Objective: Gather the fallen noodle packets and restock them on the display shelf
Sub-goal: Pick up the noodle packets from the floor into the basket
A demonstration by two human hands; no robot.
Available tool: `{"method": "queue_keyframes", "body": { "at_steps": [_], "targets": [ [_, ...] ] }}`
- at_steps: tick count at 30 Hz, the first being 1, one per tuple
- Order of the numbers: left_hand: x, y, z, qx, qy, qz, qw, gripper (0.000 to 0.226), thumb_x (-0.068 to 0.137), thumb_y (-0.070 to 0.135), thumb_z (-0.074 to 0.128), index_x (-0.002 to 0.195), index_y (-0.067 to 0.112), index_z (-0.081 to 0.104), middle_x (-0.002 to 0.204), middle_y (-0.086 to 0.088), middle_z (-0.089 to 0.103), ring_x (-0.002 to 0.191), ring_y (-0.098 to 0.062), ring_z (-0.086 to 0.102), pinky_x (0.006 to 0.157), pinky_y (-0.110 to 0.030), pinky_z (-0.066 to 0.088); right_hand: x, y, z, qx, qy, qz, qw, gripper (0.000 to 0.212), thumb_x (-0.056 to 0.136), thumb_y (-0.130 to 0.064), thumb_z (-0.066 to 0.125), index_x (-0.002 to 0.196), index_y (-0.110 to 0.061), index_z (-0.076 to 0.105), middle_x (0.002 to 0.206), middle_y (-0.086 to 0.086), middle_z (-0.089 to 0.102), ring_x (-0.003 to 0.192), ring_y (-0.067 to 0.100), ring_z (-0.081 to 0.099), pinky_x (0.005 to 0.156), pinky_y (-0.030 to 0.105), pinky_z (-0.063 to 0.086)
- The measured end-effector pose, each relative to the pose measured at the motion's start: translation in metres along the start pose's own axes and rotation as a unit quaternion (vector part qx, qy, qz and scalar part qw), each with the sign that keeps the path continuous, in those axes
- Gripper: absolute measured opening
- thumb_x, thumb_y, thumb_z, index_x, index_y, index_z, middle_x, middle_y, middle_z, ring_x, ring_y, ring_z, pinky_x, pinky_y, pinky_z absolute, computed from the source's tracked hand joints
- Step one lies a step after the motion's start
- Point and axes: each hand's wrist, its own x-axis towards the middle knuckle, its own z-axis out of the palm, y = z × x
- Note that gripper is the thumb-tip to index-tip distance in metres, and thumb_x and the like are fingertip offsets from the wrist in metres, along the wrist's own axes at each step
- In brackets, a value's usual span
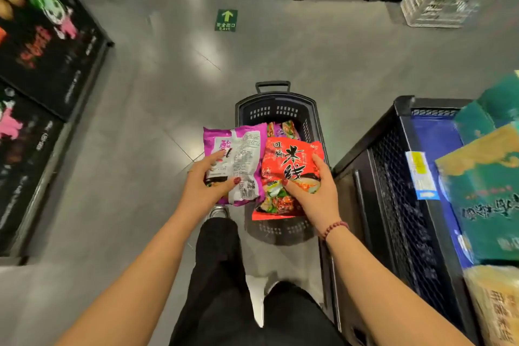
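1. Head view looks down at two hands over a black basket [276, 109], which stands on the grey floor [140, 121].
2. The left hand [200, 185] grasps a purple packet [238, 160]: the thumb lies on its face and the fingers curl round its left edge.
3. The right hand [314, 191] grasps a red packet [289, 177], thumb on the face and fingers round the right edge. A bead bracelet [335, 229] is on this wrist.
4. The two packets are side by side, edges touching, above the basket.
5. More packets [282, 129] lie inside the basket, near its far wall.
6. At the right a black mesh rack [393, 177] holds green boxes [483, 199].
7. Farther off, a green arrow sticker [226, 19] is on the floor and a white crate [443, 0] stands at the upper right.
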Motion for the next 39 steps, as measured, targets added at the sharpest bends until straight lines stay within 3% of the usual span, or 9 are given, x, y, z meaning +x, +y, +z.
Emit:
{"method": "queue_keyframes", "body": {
  "at_steps": [3,9,12,16,20,23,27,30,39],
  "targets": [
    [0.06,0.006,-0.005,0.016,-0.014,0.022,1.0,0.063,0.073,0.017,0.084,0.13,0.027,0.059,0.126,0.003,0.053,0.117,-0.013,0.053,0.103,-0.034,0.045,0.042,-0.011,0.019,-0.001,0.032,0.004,0.999,0.084,0.076,-0.013,0.08,0.145,-0.023,0.035,0.126,-0.008,0.046,0.111,0.007,0.051,0.081,0.01,0.043],
    [0.179,0.035,-0.018,0.063,-0.116,0.038,0.991,0.062,0.074,0.019,0.083,0.13,0.028,0.058,0.122,0.001,0.049,0.103,0.003,0.049,0.082,0.002,0.034,0.117,-0.03,0.056,0.035,0.121,0.044,0.991,0.085,0.076,-0.012,0.08,0.147,-0.02,0.034,0.128,-0.004,0.048,0.119,0.015,0.05,0.096,0.029,0.044],
    [0.228,0.046,-0.016,0.081,-0.169,0.042,0.981,0.06,0.074,0.021,0.083,0.127,0.034,0.057,0.126,0.001,0.049,0.11,-0.007,0.049,0.089,-0.008,0.038,0.14,-0.039,0.066,0.052,0.18,0.064,0.98,0.083,0.076,-0.008,0.079,0.146,-0.019,0.035,0.121,-0.009,0.049,0.117,0.012,0.051,0.092,0.02,0.045],
    [0.276,0.049,0.01,0.096,-0.225,0.06,0.968,0.055,0.073,0.019,0.084,0.116,0.042,0.057,0.117,0.013,0.053,0.114,-0.01,0.05,0.101,-0.028,0.042,0.16,-0.032,0.065,0.065,0.231,0.091,0.966,0.079,0.078,-0.008,0.078,0.144,-0.021,0.037,0.119,-0.012,0.05,0.106,0.004,0.052,0.073,0.0,0.041],
    [0.315,0.036,0.049,0.104,-0.258,0.074,0.958,0.055,0.073,0.014,0.084,0.115,0.038,0.058,0.121,0.006,0.055,0.112,-0.009,0.051,0.101,-0.027,0.042,0.189,-0.004,0.052,0.072,0.265,0.11,0.955,0.079,0.077,-0.008,0.079,0.143,-0.024,0.038,0.13,-0.005,0.049,0.115,0.009,0.051,0.087,0.014,0.045],
    [0.338,0.02,0.074,0.111,-0.296,0.071,0.946,0.055,0.074,0.013,0.083,0.116,0.038,0.058,0.115,0.017,0.05,0.113,-0.01,0.05,0.1,-0.024,0.04,0.206,0.017,0.05,0.084,0.278,0.135,0.947,0.079,0.076,-0.008,0.079,0.142,-0.024,0.039,0.125,-0.009,0.051,0.109,0.003,0.053,0.084,0.009,0.045],
    [0.366,-0.003,0.099,0.148,-0.336,0.076,0.927,0.055,0.076,0.013,0.082,0.123,0.03,0.059,0.114,0.021,0.049,0.11,-0.004,0.049,0.094,-0.007,0.036,0.224,0.044,0.059,0.111,0.32,0.177,0.924,0.08,0.075,-0.003,0.079,0.142,-0.022,0.04,0.13,-0.003,0.052,0.117,0.013,0.054,0.101,0.033,0.047],
    [0.396,-0.025,0.123,0.165,-0.381,0.077,0.907,0.055,0.078,0.013,0.08,0.124,0.032,0.057,0.118,0.014,0.053,0.113,-0.006,0.049,0.095,-0.004,0.033,0.244,0.073,0.069,0.122,0.357,0.213,0.902,0.082,0.074,-0.006,0.081,0.142,-0.026,0.04,0.132,-0.005,0.051,0.118,0.011,0.053,0.103,0.041,0.046],
    [0.485,-0.121,0.217,0.237,-0.511,0.132,0.816,0.053,0.081,0.01,0.077,0.13,0.014,0.058,0.125,0.015,0.052,0.114,0.008,0.045,0.095,0.001,0.03,0.31,0.191,0.104,0.099,0.473,0.277,0.831,0.086,0.072,-0.016,0.083,0.145,-0.024,0.037,0.142,-0.003,0.046,0.13,0.009,0.043,0.112,0.034,0.035]
  ]
}}
